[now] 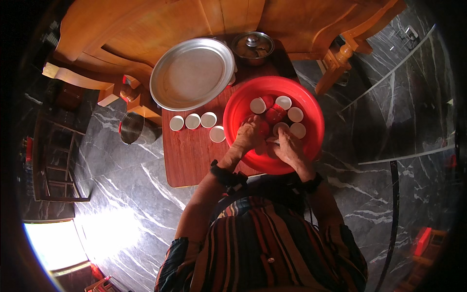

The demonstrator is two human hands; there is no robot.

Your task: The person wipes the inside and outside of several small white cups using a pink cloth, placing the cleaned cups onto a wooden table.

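Note:
Both of my hands are inside a red plastic basin (318, 124) at the right of a low wooden table. My left hand (249, 134) is bent beside a red cup (262, 128); whether its fingers grip the cup is hidden. In my right hand (291, 148) a small pale thing (273, 141) shows under the fingers, too covered to name. Several red cups with white insides lie about the hands, among them a cup (258, 105) and another cup (295, 114). Left of the basin, several more such cups stand mouth up, the nearest cup (217, 134) close to its rim.
A large round metal tray (191, 75) lies at the table's back left. Beside it stands a glass-lidded pot (252, 47). A wooden bench (175, 18) borders the far side of the table (193, 160). On the marble-patterned floor, a metal bucket (136, 128) stands left.

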